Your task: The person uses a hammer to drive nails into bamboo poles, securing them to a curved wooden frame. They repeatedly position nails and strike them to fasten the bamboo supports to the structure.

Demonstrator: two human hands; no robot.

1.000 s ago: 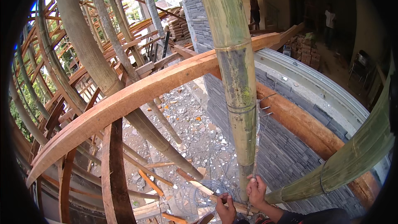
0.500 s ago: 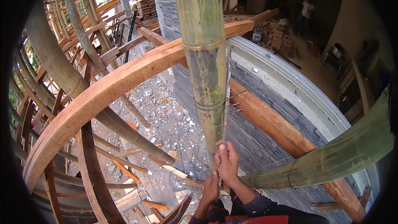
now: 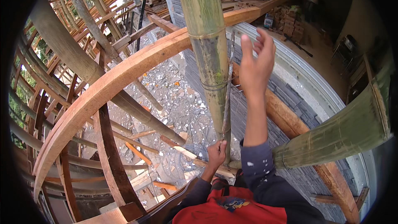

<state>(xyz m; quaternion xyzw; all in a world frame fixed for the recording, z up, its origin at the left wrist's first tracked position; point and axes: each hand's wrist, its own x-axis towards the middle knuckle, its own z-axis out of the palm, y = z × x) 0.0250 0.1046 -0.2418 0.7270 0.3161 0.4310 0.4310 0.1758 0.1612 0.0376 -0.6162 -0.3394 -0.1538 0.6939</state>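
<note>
A thick green bamboo pole runs down the middle, with dark wire wound around it. Alongside its right edge stands a thin, mottled metal rod. My left hand is closed around the lower end of that rod, next to the pole's lower part. Raised to the right of the rod is my right hand, its thumb and fingers apart and nothing in it. It hangs in front of a reddish wooden beam, near the rod's upper half but apart from it.
A long wooden beam crosses behind the pole. Another bamboo pole slants in at right, by a grey stone-clad wall with a metal-edged ledge. Rubble ground lies below. Poles stand at left; a person is far back.
My right hand has left the rod's lower end and risen up and to the right, opening. My left hand now grips the rod there. The view has shifted slightly.
</note>
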